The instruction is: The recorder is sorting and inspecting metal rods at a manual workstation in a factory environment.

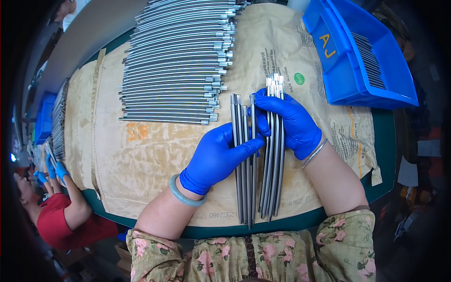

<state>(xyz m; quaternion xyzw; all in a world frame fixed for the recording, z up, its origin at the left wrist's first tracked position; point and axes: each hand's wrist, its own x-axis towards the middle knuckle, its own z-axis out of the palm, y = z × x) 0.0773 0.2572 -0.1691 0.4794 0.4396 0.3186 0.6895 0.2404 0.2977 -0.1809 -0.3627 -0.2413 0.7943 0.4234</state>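
Note:
My left hand, in a blue glove, is closed round a small bundle of slim metal rods. Beside it my right hand, gloved the same, grips a second bundle of metal rods. Both bundles stand lengthwise toward me, their stepped, shiny ends pointing away. One rod lies between the two hands, near my right fingertips and left thumb; which hand bears it I cannot tell. Farther off to the left lies a broad layer of like metal rods, side by side, crosswise.
Brown paper sacking covers the green table. A blue plastic bin at the far right holds several rods. At the left a person in a red top with blue gloves handles rods near another rod stack.

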